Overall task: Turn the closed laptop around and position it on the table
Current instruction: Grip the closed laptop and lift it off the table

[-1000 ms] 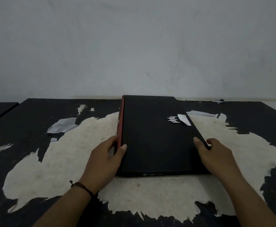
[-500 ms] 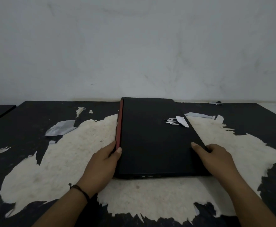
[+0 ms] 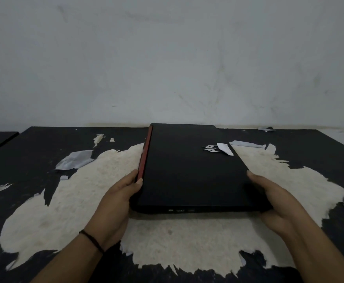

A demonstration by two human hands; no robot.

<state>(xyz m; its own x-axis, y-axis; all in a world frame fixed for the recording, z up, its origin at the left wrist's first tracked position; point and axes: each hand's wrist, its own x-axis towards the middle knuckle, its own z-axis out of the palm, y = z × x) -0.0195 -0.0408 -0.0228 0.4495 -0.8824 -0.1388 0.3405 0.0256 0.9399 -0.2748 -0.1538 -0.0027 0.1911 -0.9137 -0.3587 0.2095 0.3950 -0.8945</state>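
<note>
Centrally on the bench (image 3: 34, 152), a closed black laptop (image 3: 187, 176) is seen with one short edge toward the camera and the far short edge near the grey wall (image 3: 167, 58). A red strip (image 3: 145, 156) runs along its left long side, and a pale logo (image 3: 211, 149) with a light sticker (image 3: 225, 149) beside it is borne on the lid near the right edge. Small ports (image 3: 180, 210) are visible on the near edge.

The laptop is gripped at both near corners. The left hand (image 3: 118, 201) is closed on the left side: the thumb is laid over the top at the lower end of the red strip, the palm is pressed against the side, and the fingers are hidden beneath or behind the body. A dark band (image 3: 91, 241) is worn on that wrist. The right hand (image 3: 275, 203) is cupped around the near right corner, palm turned upward and inward, with the thumb stretched along the lid's right edge and the fingers tucked under the base. Both forearms are extended forward from the lower corners of the view and converge on the laptop.

Whether the near edge is lifted clear of the bench cannot be told. The bench's black surface is peeled away in a large pale patch (image 3: 187, 242) beneath and around the laptop, with loose flakes (image 3: 75, 160) curled up at left.
</note>
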